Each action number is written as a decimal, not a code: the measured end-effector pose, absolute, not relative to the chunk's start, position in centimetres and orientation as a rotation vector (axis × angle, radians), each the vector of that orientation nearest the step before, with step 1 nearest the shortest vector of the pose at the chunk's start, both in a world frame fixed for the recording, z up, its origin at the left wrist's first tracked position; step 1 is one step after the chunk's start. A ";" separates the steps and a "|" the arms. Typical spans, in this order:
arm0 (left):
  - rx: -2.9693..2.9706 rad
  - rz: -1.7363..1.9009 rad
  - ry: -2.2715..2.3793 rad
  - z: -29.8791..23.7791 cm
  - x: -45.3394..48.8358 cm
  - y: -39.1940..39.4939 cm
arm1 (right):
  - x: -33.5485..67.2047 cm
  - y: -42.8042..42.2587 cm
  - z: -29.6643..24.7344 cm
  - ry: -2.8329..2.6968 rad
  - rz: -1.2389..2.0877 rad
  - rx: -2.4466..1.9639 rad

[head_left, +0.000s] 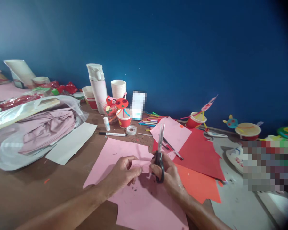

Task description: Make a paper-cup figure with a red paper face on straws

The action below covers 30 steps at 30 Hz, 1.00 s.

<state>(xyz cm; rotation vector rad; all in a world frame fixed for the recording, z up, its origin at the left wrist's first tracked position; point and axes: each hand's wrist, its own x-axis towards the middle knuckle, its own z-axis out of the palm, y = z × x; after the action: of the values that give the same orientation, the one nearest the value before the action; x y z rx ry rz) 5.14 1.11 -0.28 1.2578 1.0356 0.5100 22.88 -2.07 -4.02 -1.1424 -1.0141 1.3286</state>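
Between thumb and fingers, my left hand (pixel 124 174) pinches a small piece of pink paper (pixel 145 165) with a faint round outline drawn on it. My right hand (pixel 169 174) is closed around black-handled scissors (pixel 159 150), whose blades point up and away from me. The thumb of that hand also touches the right end of the small piece. Under both hands lies a large sheet of pink paper (pixel 144 201), with dark scraps scattered over it.
Red paper (pixel 201 153), orange paper (pixel 199 183) and pens (pixel 174 149) lie to the right. Behind stand a white bottle (pixel 99 92), a cup with a paper figure (pixel 124 119), a tape roll (pixel 131 130) and a glue stick (pixel 107 124). A plastic bag (pixel 19 150) lies left.
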 end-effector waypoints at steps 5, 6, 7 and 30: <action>1.249 0.520 1.036 -0.3 5.1 0.9 | 22.9 -2.1 -3.9 -1.030 1.296 -1.200; 1.250 0.517 1.041 -0.3 5.1 0.9 | 22.9 -2.1 -3.8 -1.036 1.293 -1.201; 1.253 0.515 1.046 -0.4 5.1 0.9 | 22.9 -2.1 -3.8 -1.044 1.293 -1.200; 1.272 0.464 1.043 0.1 5.1 0.8 | 22.7 -2.1 -3.5 -1.042 1.330 -1.161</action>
<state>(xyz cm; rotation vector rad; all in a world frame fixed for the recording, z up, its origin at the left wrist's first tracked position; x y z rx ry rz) 5.14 0.83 0.06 1.2722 1.0432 0.4639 22.67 -2.08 -3.48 -1.1607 -1.0419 1.3304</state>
